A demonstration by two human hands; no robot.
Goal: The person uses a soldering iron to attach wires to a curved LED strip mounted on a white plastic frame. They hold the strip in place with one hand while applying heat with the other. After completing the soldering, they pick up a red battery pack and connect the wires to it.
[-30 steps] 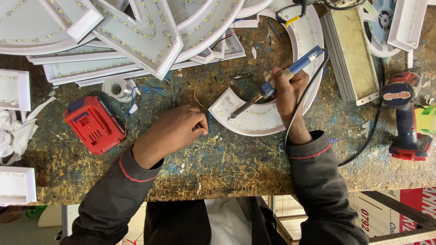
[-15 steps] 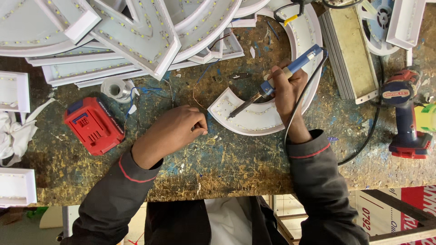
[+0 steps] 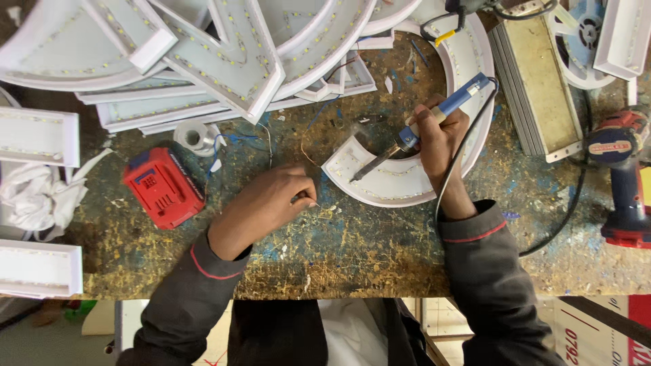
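The right hand grips a soldering iron by its blue handle, fingers wrapped closed around it, with the dark metal tip angled down and to the left so that it reaches the inner face of a curved white channel piece lying on the paint-spattered counter. A black cord runs from the top of the handle, loops past the wrist and trails off along the counter to the right. The left hand rests knuckles-up on the counter just left of the curved piece, its fingers curled shut and pinching a thin wire that rises toward the pile above. Well left of that hand lies a red battery pack, and just above the pack stands a small white spool. A heap of white channel letters dotted with small lights fills the upper left. At the right edge a red cordless drill lies on the counter, and a ribbed grey metal box sits above and left of it.
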